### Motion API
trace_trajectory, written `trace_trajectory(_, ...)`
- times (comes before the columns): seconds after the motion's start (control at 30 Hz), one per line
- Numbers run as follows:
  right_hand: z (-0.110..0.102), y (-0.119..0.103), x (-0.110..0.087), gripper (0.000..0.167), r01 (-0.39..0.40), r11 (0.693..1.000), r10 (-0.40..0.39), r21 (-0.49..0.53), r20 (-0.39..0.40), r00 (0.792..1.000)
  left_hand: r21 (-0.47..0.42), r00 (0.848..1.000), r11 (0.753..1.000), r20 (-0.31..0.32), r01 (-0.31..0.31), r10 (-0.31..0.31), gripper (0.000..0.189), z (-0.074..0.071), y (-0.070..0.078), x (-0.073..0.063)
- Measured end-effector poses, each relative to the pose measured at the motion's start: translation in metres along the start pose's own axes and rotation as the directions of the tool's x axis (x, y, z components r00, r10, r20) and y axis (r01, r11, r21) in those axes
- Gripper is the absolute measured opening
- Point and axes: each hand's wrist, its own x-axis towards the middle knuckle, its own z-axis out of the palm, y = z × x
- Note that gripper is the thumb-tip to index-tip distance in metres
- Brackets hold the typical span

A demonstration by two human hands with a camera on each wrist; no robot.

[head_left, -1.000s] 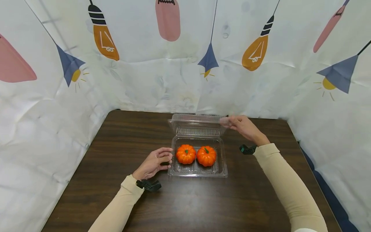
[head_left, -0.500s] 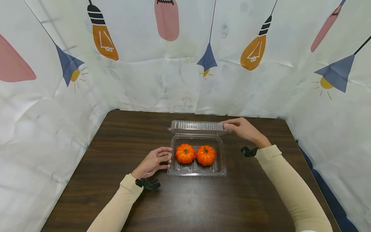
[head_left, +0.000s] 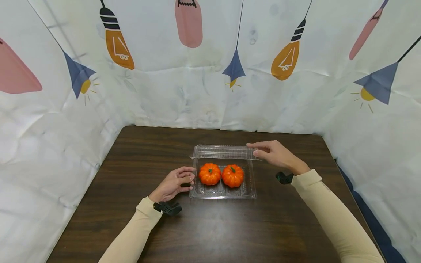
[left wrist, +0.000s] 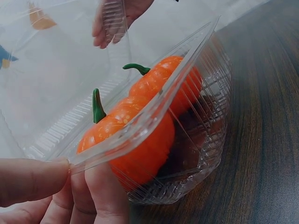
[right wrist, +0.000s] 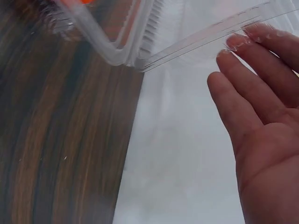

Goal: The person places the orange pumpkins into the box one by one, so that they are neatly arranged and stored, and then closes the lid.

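Note:
A clear plastic clamshell container [head_left: 223, 195] lies on the table with its lid raised and tilted over the back of the base. Two small orange pumpkins with green stems sit side by side in it, the left pumpkin [head_left: 209, 174] and the right pumpkin [head_left: 232, 176]. My left hand [head_left: 174, 183] pinches the base's left rim between thumb and fingers, as the left wrist view shows closely. My right hand [head_left: 277, 156] holds the right end of the lid [head_left: 222, 151], thumb at the near side and fingers behind. In the right wrist view the fingers [right wrist: 247, 95] reach the lid's edge.
The dark wood-grain table [head_left: 138, 160] has its far edge just behind the container. A white curtain [head_left: 154, 95] printed with lamps and bulbs hangs behind and along both sides. Dark blue cloth [head_left: 358, 204] shows beyond the right edge.
My right hand has brought the lid forward and down, from leaning back to tilted over the base's rear. The left hand stays at the left rim; the pumpkins keep their places.

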Motion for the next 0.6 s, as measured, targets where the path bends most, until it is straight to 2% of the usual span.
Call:
trace_trajectory(0.2, 0.007, 0.001, -0.009, 0.048, 0.089, 0.995, -0.09, -0.051, -0.003, 0.996, -0.01, 1.0, 1.0, 0.002, -0.004, 0.004, 0.05, 0.0, 0.0, 0.0)
trace_trajectory(0.6, 0.027, 0.005, -0.025, 0.059, 0.177, 0.967, -0.187, -0.184, -0.036, 0.982, -0.005, 1.0, 1.0, -0.002, -0.003, 0.003, 0.051, 0.0, 0.0, -0.001)
